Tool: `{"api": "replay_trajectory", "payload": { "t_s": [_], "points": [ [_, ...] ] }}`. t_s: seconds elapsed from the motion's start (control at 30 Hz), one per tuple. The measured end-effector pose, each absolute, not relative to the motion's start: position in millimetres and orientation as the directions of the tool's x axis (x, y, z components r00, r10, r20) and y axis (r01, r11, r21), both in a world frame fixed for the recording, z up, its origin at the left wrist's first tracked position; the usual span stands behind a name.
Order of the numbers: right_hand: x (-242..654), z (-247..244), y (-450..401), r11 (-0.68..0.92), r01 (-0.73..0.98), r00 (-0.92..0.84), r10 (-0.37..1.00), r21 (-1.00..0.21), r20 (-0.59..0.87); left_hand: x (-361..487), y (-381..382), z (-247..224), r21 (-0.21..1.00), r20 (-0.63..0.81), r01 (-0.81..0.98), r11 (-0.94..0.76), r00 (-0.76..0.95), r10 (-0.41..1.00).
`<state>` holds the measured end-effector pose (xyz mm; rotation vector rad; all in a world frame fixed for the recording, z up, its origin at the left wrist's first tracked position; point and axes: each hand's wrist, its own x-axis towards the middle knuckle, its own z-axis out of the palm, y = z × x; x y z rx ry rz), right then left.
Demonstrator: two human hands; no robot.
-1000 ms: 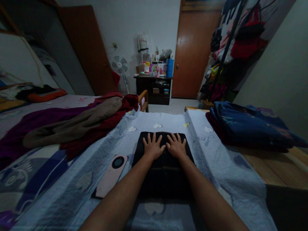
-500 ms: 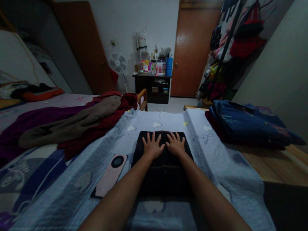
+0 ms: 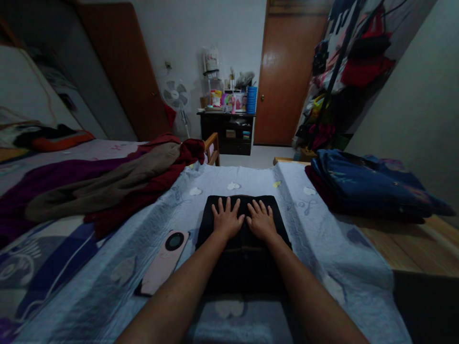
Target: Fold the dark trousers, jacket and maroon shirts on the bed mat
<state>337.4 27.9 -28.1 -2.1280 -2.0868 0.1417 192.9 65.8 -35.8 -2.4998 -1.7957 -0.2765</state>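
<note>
In front of me a black folded garment (image 3: 247, 267) lies as a neat rectangle on a light blue patterned cover (image 3: 244, 177); its exact kind is too dark to tell. My left hand (image 3: 228, 220) rests palm down on its upper left part, fingers spread. Beside it, my right hand (image 3: 261, 220) presses flat on the upper right part, fingers also apart. The two thumbs nearly meet over the middle of the cloth. Left of the garment lies a pink phone (image 3: 163, 263) with a round black camera ring, partly behind my left forearm.
A stack of folded dark blue and maroon clothes (image 3: 369, 184) sits at the right, by a wooden surface (image 3: 409, 243). Loose purple, grey-brown and dark red clothes (image 3: 118, 177) spread over the left side. Farther back stand a white fan (image 3: 175, 93) and a dark cabinet (image 3: 227, 134).
My right hand has shifted slightly left and down on the black garment, its fingers a little less spread. My left hand stays nearly in place.
</note>
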Motion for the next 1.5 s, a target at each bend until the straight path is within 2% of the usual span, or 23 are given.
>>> {"api": "replay_trajectory", "payload": {
  "t_s": [0.13,0.27,0.5,0.67,0.83,1.03,1.1,1.2,1.3,1.5],
  "points": [
    [336.8,-27.8,25.8,-0.01,0.985,0.023,0.997,-0.173,0.07,192.4,63.7,-33.8,0.027,0.271,0.892,-0.452,0.428,0.862],
    [338.0,-27.5,25.3,-0.007,0.985,0.022,0.996,-0.174,0.085,191.2,67.0,-36.3,0.024,0.238,0.825,-0.564,0.543,0.805],
    [362.6,-29.2,43.7,0.018,0.986,-0.01,0.999,-0.165,0.046,188.7,72.5,-41.8,0.086,0.183,0.827,-0.556,0.536,0.824],
    [374.6,-32.6,53.9,-0.002,0.99,0.015,0.996,-0.139,0.092,188.1,72.0,-40.0,0.114,0.153,0.82,-0.561,0.543,0.825],
    [380.5,-34.8,63.6,-0.074,0.987,0.083,0.995,-0.145,0.055,188.5,70.7,-39.2,0.114,0.149,0.819,-0.562,0.546,0.825],
    [386.8,-21.6,70.9,-0.219,0.958,0.209,0.975,-0.186,-0.069,189.2,70.0,-39.5,0.111,0.155,0.825,-0.554,0.537,0.83],
    [381.3,-16.8,65.5,-0.255,0.95,0.253,0.967,-0.178,-0.036,189.3,70.2,-39.6,0.109,0.152,0.825,-0.554,0.537,0.83],
    [366.1,-15.6,50.7,-0.144,0.977,0.158,0.984,-0.159,0.081,189.6,70.7,-40.2,0.108,0.155,0.826,-0.554,0.536,0.83],
    [352.8,-20.9,37.4,-0.025,0.988,0.039,0.995,-0.153,0.088,189.6,70.8,-40.8,0.11,0.159,0.827,-0.552,0.533,0.831],
    [350.5,-26.6,36.8,-0.089,0.984,0.096,0.995,-0.153,0.038,189.6,69.8,-39.9,0.109,0.152,0.832,-0.544,0.527,0.836]
  ]
}}
